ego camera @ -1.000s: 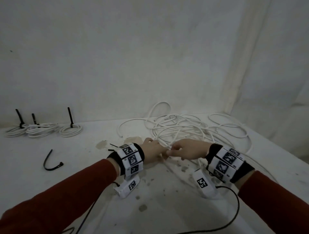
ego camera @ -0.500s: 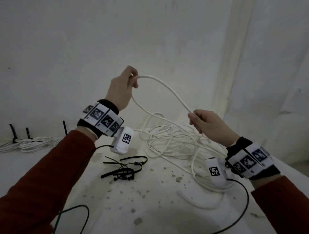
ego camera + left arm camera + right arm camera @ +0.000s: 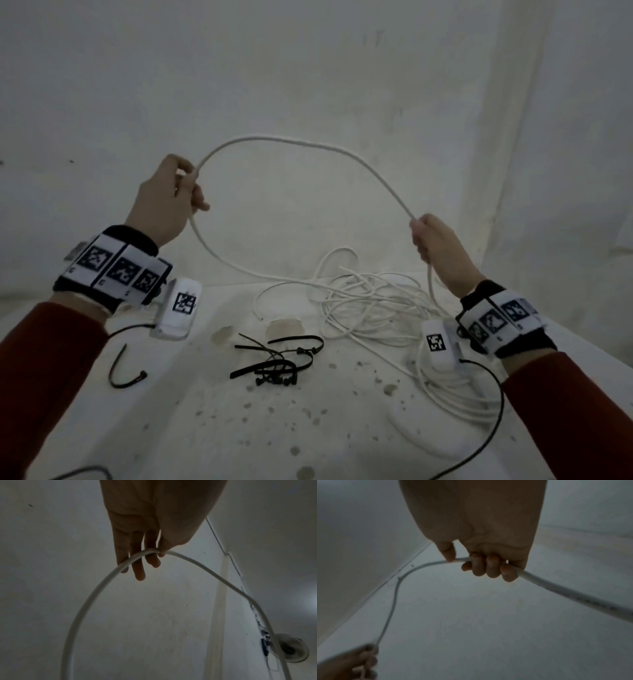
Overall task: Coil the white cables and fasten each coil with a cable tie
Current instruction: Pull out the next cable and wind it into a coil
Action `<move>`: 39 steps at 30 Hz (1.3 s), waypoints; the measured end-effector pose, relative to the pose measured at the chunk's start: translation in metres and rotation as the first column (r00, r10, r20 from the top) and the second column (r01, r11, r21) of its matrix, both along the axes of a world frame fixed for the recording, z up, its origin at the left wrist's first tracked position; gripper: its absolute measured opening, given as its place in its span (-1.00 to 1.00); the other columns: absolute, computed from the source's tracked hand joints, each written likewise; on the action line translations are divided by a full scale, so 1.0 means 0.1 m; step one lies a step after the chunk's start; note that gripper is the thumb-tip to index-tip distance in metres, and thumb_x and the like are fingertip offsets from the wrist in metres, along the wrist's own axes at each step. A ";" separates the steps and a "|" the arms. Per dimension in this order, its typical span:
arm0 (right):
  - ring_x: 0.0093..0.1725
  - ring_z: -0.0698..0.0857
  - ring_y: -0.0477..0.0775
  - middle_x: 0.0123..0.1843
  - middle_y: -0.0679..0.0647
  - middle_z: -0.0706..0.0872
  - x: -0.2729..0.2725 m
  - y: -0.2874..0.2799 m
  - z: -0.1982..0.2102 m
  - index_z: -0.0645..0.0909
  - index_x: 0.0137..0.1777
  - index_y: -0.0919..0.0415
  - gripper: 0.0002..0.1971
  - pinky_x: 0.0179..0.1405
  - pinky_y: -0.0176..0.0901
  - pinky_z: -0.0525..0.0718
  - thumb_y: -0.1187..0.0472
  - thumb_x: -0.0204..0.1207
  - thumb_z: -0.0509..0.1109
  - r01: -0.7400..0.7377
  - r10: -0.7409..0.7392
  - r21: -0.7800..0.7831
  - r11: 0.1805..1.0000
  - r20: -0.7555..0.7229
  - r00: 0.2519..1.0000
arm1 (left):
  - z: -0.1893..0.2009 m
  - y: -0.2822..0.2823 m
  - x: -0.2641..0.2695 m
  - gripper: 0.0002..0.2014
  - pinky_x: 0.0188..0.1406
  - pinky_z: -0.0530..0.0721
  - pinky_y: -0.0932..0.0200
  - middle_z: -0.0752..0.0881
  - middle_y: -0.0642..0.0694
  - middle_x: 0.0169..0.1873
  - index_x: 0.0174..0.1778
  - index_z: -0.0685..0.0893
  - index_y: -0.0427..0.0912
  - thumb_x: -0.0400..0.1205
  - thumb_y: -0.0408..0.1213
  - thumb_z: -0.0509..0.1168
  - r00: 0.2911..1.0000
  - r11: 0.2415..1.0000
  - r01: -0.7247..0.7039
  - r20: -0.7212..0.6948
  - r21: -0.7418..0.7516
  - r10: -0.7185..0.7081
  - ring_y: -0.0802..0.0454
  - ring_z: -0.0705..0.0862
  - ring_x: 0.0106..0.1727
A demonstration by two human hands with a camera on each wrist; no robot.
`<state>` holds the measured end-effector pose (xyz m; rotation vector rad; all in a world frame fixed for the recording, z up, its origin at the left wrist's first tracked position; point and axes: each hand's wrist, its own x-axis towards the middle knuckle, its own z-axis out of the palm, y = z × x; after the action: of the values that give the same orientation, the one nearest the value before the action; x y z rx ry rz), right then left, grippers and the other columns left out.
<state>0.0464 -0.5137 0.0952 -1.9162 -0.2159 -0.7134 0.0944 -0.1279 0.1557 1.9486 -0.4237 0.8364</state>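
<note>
A single black cable tie lies left of the bundle of black cable ties on the table. Above and left of that bundle the raised left hand pinches the white cable, other fingers loosely extended. The cable arches rightward to the lower right hand, fist clenched round it. Right of the bundle lies the loose cable heap.
</note>
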 end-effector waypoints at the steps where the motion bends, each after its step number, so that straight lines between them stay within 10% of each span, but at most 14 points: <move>1: -0.49 0.32 -0.17 -0.45 -0.11 0.40 -0.01 0.06 0.12 0.38 -0.30 0.10 -0.71 -0.42 -0.21 0.26 0.19 0.70 0.17 -0.063 0.060 0.081 0.995 0.039 0.997 | -0.08 0.06 -0.02 -0.82 -0.01 0.68 -0.16 0.65 -0.07 -0.35 -0.12 0.46 0.05 0.75 -0.28 0.08 0.999 1.000 -0.016 -0.046 0.008 0.016 0.00 0.73 -0.34; 8: -0.46 0.40 -0.14 -0.46 -0.02 0.50 -0.11 0.64 0.84 0.69 -0.01 -0.01 -0.89 -0.44 -0.32 0.32 0.11 0.62 0.33 -0.030 0.139 -0.273 0.961 0.389 0.911 | -0.40 0.30 -0.25 -0.90 0.09 0.67 -0.16 0.65 -0.13 -0.21 0.06 0.50 -0.24 0.65 -0.41 0.19 0.975 0.997 -0.074 -0.210 0.023 0.077 -0.19 0.74 -0.21; 14: -0.47 0.46 -0.18 -0.47 -0.18 0.46 0.04 1.33 0.81 0.61 -0.06 0.22 -0.84 -0.43 -0.33 0.33 0.12 0.61 0.36 0.002 0.247 -0.599 0.801 0.334 0.910 | -0.13 0.09 -0.65 -0.59 -0.22 0.71 0.32 0.73 0.09 -0.22 0.10 0.53 -0.05 0.42 -0.10 0.53 0.999 0.968 -0.034 -0.005 0.247 0.037 0.21 0.72 -0.26; 20: -0.46 0.43 -0.11 -0.44 -0.15 0.48 0.11 1.64 0.71 0.48 -0.13 0.17 -0.85 -0.40 -0.17 0.29 0.16 0.63 0.35 -0.069 0.292 -0.592 0.803 0.290 0.911 | 0.00 -0.06 -0.81 -0.56 -0.45 0.51 0.09 0.54 0.14 -0.53 -0.07 0.62 -0.05 0.61 0.22 0.04 0.962 0.801 -0.201 0.267 0.564 0.054 0.22 0.49 -0.52; 27: -0.42 0.49 -0.06 -0.39 -0.02 0.59 0.15 1.43 0.39 0.53 -0.11 0.13 -0.89 -0.36 -0.19 0.47 0.14 0.61 0.37 -0.225 0.287 -0.355 0.907 0.131 0.949 | 0.02 0.31 -0.61 -0.68 -0.47 0.40 0.06 0.40 0.11 -0.60 -0.26 0.64 -0.16 0.72 -0.10 0.15 0.882 0.857 -0.393 0.402 0.335 0.247 -0.05 0.42 -0.55; 32: -0.47 0.42 -0.14 -0.39 0.03 0.54 0.11 1.01 0.12 0.58 -0.18 0.06 -0.80 -0.44 -0.30 0.33 0.14 0.69 0.24 -0.126 0.172 -0.513 0.849 0.043 0.984 | -0.04 0.71 -0.46 -0.69 -0.42 0.28 0.10 0.48 -0.10 -0.56 -0.21 0.67 -0.24 0.73 -0.17 0.15 0.846 0.828 -0.497 0.357 0.260 0.396 -0.14 0.46 -0.48; 39: -0.53 0.45 -0.11 -0.44 -0.02 0.55 0.08 0.78 0.17 0.54 -0.37 0.11 -0.57 -0.41 -0.21 0.41 -0.02 0.71 0.16 -0.161 0.091 -0.348 0.924 -0.211 0.973 | -0.28 0.98 -0.36 -0.68 -0.31 0.59 -0.11 0.65 -0.27 -0.38 -0.13 0.68 -0.25 0.74 -0.15 0.11 0.761 0.702 -0.649 0.237 0.293 0.604 -0.35 0.64 -0.29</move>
<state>0.0544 -0.4358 0.1121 -2.2850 -0.3682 -0.4169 0.0582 -0.0304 0.1276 2.4420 0.0576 1.4037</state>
